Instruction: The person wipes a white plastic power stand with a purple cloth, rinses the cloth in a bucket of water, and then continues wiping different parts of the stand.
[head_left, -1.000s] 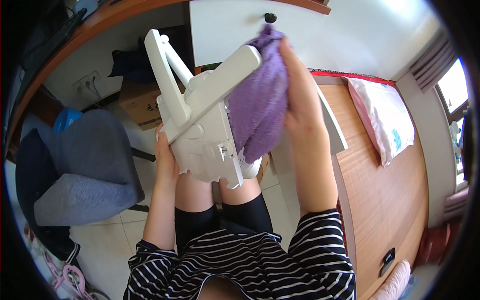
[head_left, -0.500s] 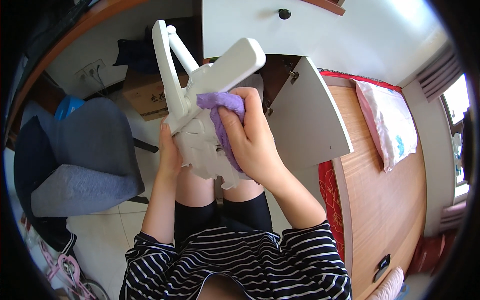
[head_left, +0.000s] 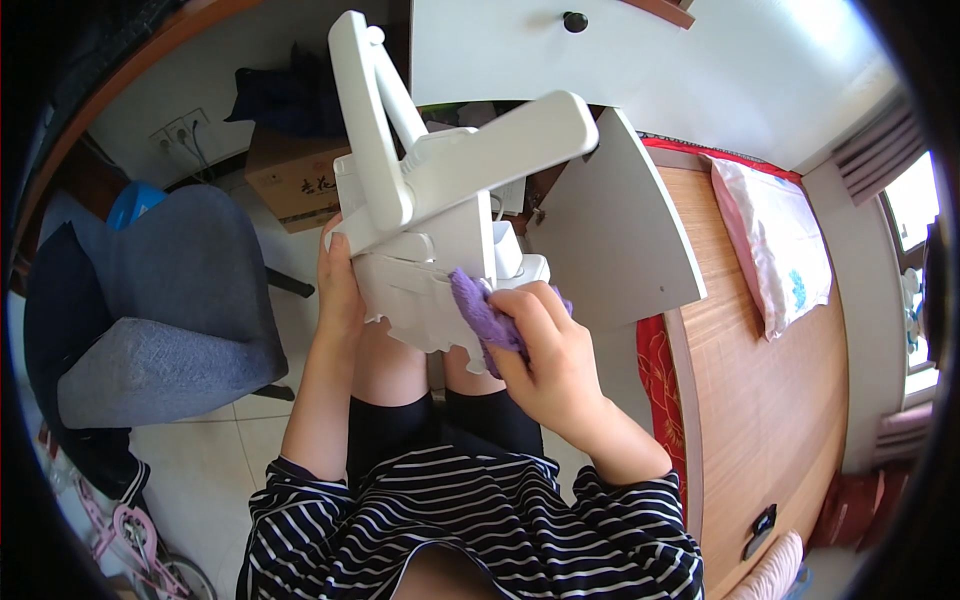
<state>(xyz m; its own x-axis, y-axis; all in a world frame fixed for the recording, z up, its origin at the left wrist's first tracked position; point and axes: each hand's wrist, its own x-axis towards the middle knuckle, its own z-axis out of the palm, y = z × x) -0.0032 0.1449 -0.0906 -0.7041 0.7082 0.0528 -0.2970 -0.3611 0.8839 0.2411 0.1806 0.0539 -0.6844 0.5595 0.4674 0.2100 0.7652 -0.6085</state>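
Note:
Above my lap is a white plastic device (head_left: 440, 210) with two long flat arms, a round rod and a lower part with notched edges; its exact kind I cannot tell. My left hand (head_left: 341, 275) grips its left side, the thumb in front and the other fingers mostly hidden behind. A purple cloth (head_left: 487, 318) is bunched in my right hand (head_left: 545, 350), which is closed around it. The cloth lies against the lower right part of the device, beside a small white block-like piece.
A white cabinet door (head_left: 620, 220) hangs open ahead on the right, under a white drawer (head_left: 500, 60). To the left stands a grey padded chair (head_left: 180, 290) with a cardboard box (head_left: 293, 180) behind it. A wooden bed board (head_left: 765, 380) with a pillow (head_left: 770, 240) runs along the right.
The white device has turned, its arms swinging to the right. My right hand and the cloth have moved down and right, from near the arm's base to the lower right part.

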